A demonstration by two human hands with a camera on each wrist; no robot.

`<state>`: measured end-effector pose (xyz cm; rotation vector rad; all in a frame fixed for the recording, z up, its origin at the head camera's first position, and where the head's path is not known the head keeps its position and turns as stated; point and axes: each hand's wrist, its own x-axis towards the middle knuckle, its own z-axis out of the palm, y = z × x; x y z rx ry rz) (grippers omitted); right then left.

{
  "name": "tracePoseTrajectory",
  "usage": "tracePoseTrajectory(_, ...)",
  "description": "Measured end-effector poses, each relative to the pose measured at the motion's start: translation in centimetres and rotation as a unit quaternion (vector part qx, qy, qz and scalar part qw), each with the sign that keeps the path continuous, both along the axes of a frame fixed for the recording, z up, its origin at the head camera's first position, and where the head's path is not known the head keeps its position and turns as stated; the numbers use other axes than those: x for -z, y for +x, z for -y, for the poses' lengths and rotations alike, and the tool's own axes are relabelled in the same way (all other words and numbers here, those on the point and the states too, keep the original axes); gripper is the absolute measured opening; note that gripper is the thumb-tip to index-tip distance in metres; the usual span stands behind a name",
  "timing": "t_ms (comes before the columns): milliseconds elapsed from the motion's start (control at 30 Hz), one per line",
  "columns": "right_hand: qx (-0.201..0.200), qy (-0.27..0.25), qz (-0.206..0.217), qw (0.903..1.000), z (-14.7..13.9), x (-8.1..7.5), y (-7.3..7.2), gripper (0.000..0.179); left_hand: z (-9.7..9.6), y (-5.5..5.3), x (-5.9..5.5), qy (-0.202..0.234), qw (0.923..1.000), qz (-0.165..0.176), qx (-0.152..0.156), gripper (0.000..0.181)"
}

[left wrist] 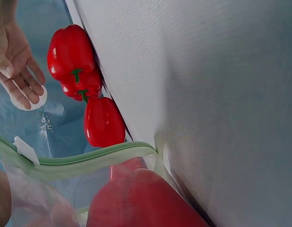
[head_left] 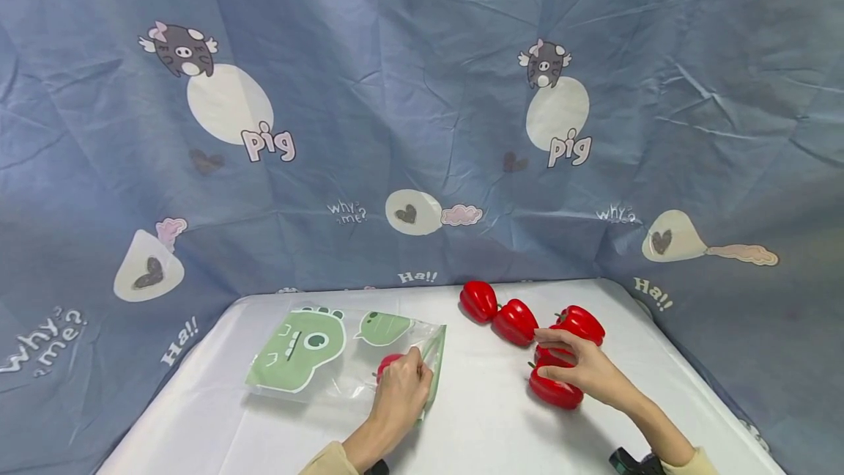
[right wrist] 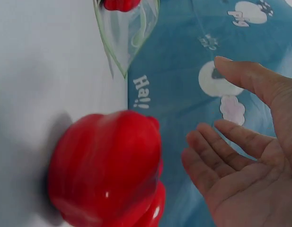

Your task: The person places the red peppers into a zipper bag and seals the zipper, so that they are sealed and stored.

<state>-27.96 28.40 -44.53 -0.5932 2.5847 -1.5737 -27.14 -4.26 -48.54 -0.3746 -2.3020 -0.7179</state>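
My left hand [head_left: 401, 393] pinches the open edge of a clear zip bag [head_left: 343, 380] with a green cartoon print, lying on its side. Inside the bag, near its mouth, is a red bell pepper [left wrist: 136, 201]; part of it is behind the hand in the head view. On the right, my right hand [head_left: 587, 369] hovers around the nearest loose bell pepper [head_left: 556, 391], with thumb and fingers apart and nothing between them. In the right wrist view that pepper [right wrist: 108, 168] stands apart from the spread fingers.
Behind the nearest pepper are another, partly covered by the hand, and a farther pepper [head_left: 580, 322]. Two more, a middle pepper [head_left: 516, 322] and a back pepper [head_left: 478, 301], lie to their left. A white-covered table [head_left: 488, 416] meets a blue printed curtain [head_left: 422, 130] at the back.
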Motion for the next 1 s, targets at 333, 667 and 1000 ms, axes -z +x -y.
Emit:
tracePoseTrajectory(333, 0.053, 0.012, 0.012, 0.9984, -2.0, 0.6, 0.3, 0.065, 0.0, 0.0, 0.1, -0.001, 1.0, 0.006, 0.003, 0.027)
tracePoseTrajectory(667, 0.083, 0.016, 0.015, 0.9963, -3.0, 2.3, 0.6, 0.064, -0.1, 0.0, 0.2, -0.003, 0.9999, 0.012, 0.0, 0.026)
tracePoseTrajectory(1000, 0.109, 0.01, 0.045, 0.993, -3.4, 3.9, 0.6, 0.068, -0.1, -0.1, 0.2, -0.004, 1.0, 0.002, -0.003, 0.027)
